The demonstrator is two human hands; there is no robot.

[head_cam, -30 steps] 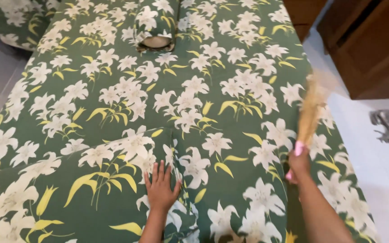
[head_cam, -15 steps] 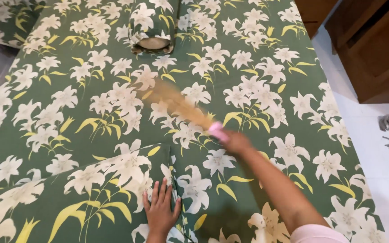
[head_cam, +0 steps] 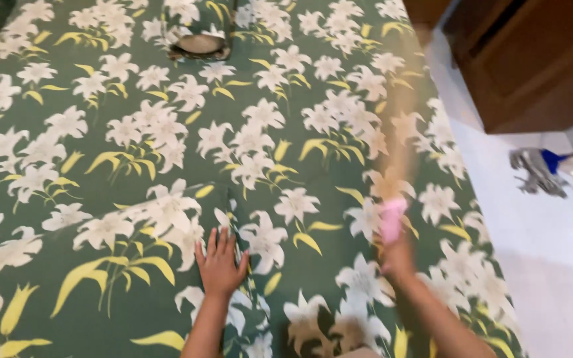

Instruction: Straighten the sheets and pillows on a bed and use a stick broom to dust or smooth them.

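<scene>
My left hand [head_cam: 221, 263] lies flat, fingers spread, on a green bedsheet [head_cam: 167, 199] printed with white lilies and yellow leaves. My right hand [head_cam: 396, 255] grips the pink handle of a straw hand broom [head_cam: 396, 159], whose blurred bristles point away from me over the right part of the bed. The broom is motion-blurred, so its contact with the sheet cannot be told.
A bolster pillow [head_cam: 197, 30] in the same floral cloth lies at the far end of the bed. Right of the bed are a white tiled floor [head_cam: 552, 265], a dark wooden cabinet [head_cam: 532, 59] and a grey and blue object [head_cam: 545, 169] on the floor.
The broom has swung from the middle of the bed back to the right side. My left hand has stayed pressed on the sheet.
</scene>
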